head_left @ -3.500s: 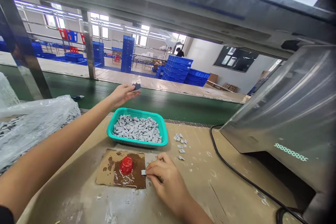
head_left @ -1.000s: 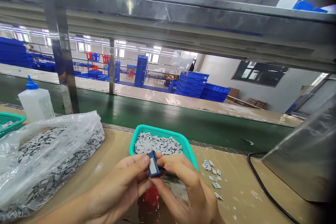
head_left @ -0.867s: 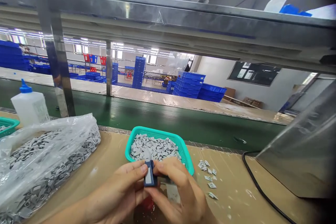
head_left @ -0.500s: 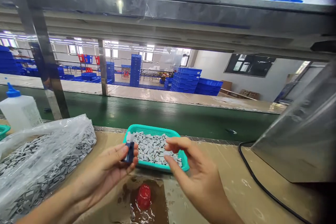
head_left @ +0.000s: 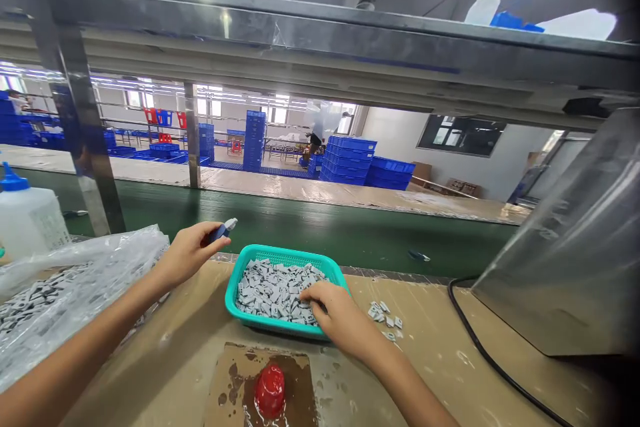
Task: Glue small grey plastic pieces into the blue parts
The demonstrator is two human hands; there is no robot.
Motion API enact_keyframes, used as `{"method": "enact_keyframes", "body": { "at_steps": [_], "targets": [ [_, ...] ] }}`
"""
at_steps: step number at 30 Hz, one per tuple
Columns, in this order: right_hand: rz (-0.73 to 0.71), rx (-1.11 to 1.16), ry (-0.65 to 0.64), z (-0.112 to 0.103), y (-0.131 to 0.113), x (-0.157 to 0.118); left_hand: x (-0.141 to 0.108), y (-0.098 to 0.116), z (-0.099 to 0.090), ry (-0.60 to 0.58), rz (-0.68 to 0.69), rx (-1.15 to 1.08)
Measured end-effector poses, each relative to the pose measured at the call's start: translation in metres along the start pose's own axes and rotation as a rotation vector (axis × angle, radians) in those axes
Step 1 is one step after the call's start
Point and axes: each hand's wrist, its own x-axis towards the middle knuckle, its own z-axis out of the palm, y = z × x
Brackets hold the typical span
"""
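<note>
Beyond the teal basket runs the green belt; bare tabletop opens left of it. Your left hand pinches the blue part off its far-left corner. Your right hand touches its grey pieces, closure unclear.

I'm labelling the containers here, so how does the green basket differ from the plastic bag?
The basket is green, stiff and open-topped, while the bag is see-through, limp and crumpled. The right hand reaches into the basket, while no hand is in the visible part of the bag. Both hold many small grey pieces.
</note>
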Motion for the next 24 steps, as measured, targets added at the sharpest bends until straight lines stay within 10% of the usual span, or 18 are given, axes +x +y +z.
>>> {"method": "enact_keyframes", "body": {
  "at_steps": [5, 10, 24],
  "targets": [
    [0.014, -0.064, -0.068, -0.001, 0.005, 0.003, 0.040, -0.042, 0.017, 0.063, -0.018, 0.258],
    [0.049, -0.111, -0.060, 0.001, 0.007, 0.002, 0.017, -0.079, 0.050, 0.100, -0.005, 0.267],
    [0.020, -0.074, 0.025, 0.001, 0.002, -0.002, 0.005, -0.070, 0.056, 0.070, 0.018, 0.401]
  ]
}}
